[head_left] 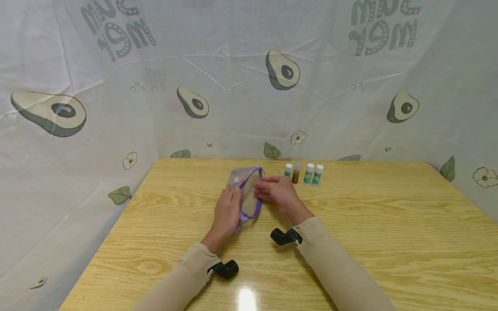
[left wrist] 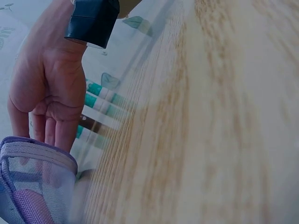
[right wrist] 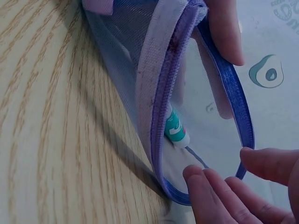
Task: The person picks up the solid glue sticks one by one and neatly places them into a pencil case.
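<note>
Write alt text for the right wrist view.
A purple-trimmed mesh pouch lies open on a wooden table, with a small green-and-white tube inside. Fingertips of the right hand hold the zipper edge at the bottom, and a finger of the left hand holds it at the top.

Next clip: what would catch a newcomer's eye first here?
Mid-table, both hands hold open a purple-trimmed mesh pouch: the left hand on its left side, the right hand at its right edge. One green-and-white tube already lies inside. Four small tubes stand in a row just right of the pouch.
</note>
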`<action>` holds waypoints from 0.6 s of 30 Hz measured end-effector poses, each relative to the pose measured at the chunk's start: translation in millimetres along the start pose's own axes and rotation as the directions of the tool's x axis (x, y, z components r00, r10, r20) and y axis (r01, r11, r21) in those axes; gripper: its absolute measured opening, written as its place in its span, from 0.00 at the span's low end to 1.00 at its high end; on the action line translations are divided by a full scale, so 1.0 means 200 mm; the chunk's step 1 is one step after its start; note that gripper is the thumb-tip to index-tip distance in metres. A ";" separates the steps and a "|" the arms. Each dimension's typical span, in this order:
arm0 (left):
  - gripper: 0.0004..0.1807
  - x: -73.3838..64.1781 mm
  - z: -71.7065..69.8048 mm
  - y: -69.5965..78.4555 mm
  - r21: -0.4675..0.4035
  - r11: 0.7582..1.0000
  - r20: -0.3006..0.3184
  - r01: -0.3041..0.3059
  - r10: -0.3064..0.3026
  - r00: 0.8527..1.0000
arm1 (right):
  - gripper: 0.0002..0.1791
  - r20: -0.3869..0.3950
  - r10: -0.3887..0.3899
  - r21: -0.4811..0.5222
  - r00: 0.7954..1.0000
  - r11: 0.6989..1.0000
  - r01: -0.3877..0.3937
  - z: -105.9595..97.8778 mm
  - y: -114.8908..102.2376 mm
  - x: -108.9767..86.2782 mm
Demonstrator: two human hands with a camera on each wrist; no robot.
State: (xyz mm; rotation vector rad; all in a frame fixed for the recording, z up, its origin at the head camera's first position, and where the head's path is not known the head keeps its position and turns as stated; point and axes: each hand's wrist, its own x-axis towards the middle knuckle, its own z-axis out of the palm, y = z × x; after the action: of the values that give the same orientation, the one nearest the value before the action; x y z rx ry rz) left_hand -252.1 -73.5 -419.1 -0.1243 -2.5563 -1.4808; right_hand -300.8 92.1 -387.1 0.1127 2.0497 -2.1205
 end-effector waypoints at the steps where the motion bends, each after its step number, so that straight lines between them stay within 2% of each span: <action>1: 0.27 0.00 0.00 0.00 -0.001 1.000 -0.003 -0.004 0.004 1.000 | 0.19 -0.002 -0.011 -0.015 1.000 1.000 0.011 0.00 0.00 0.00; 5: 0.27 -0.01 0.00 0.01 -0.011 1.000 -0.010 -0.005 0.005 1.000 | 0.23 -0.027 -0.073 -0.093 0.997 0.993 0.071 -0.01 0.00 -0.01; 8: 0.26 -0.01 0.00 0.01 -0.013 1.000 -0.010 -0.007 0.007 1.000 | 0.23 -0.049 -0.149 -0.160 0.988 0.977 0.140 -0.01 0.00 -0.01; 14: 0.27 -0.01 -0.01 0.01 -0.024 1.000 -0.002 -0.002 0.002 1.000 | 0.22 -0.055 -0.336 -0.346 0.940 0.890 0.297 -0.02 -0.03 -0.03; 18: 0.27 -0.01 -0.01 0.00 -0.020 1.000 0.000 -0.010 0.010 1.000 | 0.23 -0.049 -0.413 -0.369 0.909 0.853 0.368 -0.01 -0.06 -0.06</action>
State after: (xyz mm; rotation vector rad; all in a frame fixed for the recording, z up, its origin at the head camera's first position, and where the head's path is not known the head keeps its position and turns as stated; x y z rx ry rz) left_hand -250.7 -74.7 -418.7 -0.1402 -2.5378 -1.5036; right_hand -292.1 95.4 -372.9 -0.2527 2.6895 -1.9373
